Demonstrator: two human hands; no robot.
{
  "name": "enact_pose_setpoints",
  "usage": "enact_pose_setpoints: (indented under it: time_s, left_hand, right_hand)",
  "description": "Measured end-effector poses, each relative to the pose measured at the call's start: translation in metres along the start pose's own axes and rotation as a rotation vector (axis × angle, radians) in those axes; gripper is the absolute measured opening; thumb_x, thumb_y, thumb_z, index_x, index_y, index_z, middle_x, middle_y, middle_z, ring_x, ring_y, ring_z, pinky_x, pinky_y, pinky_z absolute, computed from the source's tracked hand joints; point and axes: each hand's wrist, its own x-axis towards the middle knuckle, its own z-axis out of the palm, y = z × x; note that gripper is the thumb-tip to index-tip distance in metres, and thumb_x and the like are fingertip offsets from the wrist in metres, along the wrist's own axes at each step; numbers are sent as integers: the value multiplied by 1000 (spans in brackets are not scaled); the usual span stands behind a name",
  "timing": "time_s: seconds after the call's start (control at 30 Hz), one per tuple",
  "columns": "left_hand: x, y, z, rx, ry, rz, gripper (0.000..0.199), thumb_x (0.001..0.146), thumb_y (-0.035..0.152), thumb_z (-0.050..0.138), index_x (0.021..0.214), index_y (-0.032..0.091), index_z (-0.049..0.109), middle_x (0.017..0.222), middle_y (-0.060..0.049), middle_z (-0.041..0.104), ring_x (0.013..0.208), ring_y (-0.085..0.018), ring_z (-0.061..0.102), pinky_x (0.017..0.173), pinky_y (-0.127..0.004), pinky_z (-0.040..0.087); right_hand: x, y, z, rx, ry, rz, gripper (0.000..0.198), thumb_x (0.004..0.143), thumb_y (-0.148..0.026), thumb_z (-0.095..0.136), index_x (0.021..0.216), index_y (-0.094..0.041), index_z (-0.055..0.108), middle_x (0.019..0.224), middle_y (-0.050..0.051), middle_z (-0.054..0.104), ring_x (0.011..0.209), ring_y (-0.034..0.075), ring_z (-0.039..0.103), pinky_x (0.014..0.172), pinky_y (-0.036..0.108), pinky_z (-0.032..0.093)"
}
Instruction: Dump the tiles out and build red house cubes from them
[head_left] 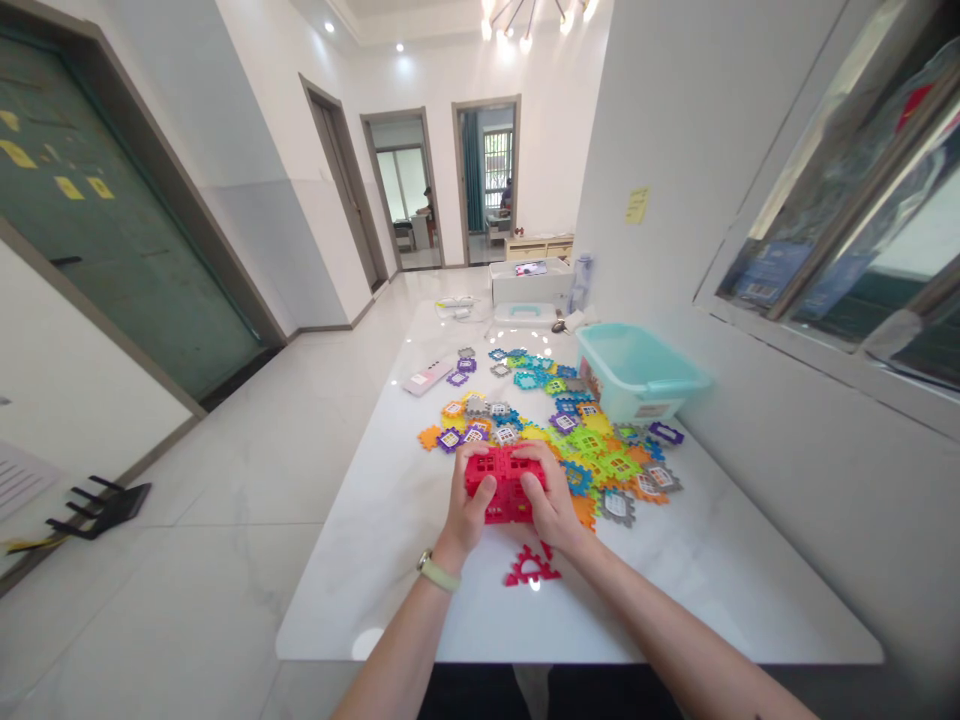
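Between both hands is a red block assembly [504,487] of joined interlocking plastic pieces with small window grids. My left hand [471,500] grips its left side, thumb on the near face and fingers over the top. On the right side, my right hand [551,497] holds it the same way. Just below it on the table lies a red triangular toothed piece [531,566], with another small red bit partly hidden by my right hand. Beyond the hands spreads a pile of colourful interlocking pieces [592,445], in green, yellow, blue, orange, purple and grey.
A turquoise plastic bin [651,390] stands at the right by the wall. On the white table [375,560] a pink phone-like slab [428,377] lies at the left edge. A white box [529,285], a lidded case [525,314] and a clear bottle [581,280] stand at the far end.
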Motion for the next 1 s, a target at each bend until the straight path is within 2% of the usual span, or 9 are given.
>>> enact_pose_setpoints:
  time_s: [0.07,0.13,0.23,0.37,0.43,0.5,0.63,0.9,1.0]
  left_hand:
    - [1,0,0,-191,-39,-139,55,83,62,57,123,24,52,124,-11,56,116,-28,54,101,-43,43]
    - [4,2,-4,-349,-113,-326,64,81,69,52,127,24,51,127,-13,56,116,-30,56,98,-45,46]
    - [7,14,-18,-364,-249,-470,65,73,60,68,123,22,55,124,-14,59,115,-33,58,96,-46,47]
    - [3,35,-35,-126,-259,-231,66,59,41,83,117,22,57,138,-13,48,128,-36,47,105,-46,41]
    - [-2,42,-39,-14,-232,-106,68,59,38,84,117,22,54,142,-13,42,133,-36,41,109,-47,37]
    - [-7,47,-38,19,-226,-56,70,59,37,83,120,23,50,139,-14,43,131,-35,42,109,-48,37]
    - [-12,49,-37,-23,-185,-75,74,57,39,84,118,23,47,130,-15,49,123,-35,49,104,-48,42]
    - [-12,48,-40,57,-196,-25,59,62,42,81,112,23,56,127,-12,49,122,-35,48,103,-48,42]
    - [-15,43,-39,4,-132,-129,54,62,44,81,108,22,61,123,-11,54,120,-34,51,100,-45,44]
  right_hand:
    - [1,-1,-7,-50,-33,-148,29,92,-35,50,119,-28,51,119,10,56,109,28,56,91,48,46]
    - [1,-3,-12,-94,-80,-293,44,87,-36,57,129,-31,45,129,10,53,117,31,53,96,52,44]
    - [1,-5,-16,-97,-151,-330,63,86,-44,54,144,-33,29,145,10,43,133,35,41,107,60,33]
    - [3,-6,-17,47,-217,-86,96,79,-74,49,153,-25,13,160,12,17,145,39,19,115,61,22]
    - [5,-8,-18,148,-277,9,103,73,-79,53,153,-27,14,160,12,16,145,38,21,114,58,26]
    - [6,-11,-18,251,-318,67,101,73,-76,58,152,-28,17,157,13,25,142,37,29,112,56,32]
    - [7,-17,-14,360,-297,111,99,71,-71,66,150,-28,23,145,15,41,133,35,43,109,54,36]
    - [5,-18,-9,408,-294,145,88,71,-61,72,144,-28,36,141,13,46,128,33,49,104,49,43]
    - [10,-21,-13,436,-362,240,91,70,-65,71,146,-28,36,141,12,48,124,32,52,99,47,47]
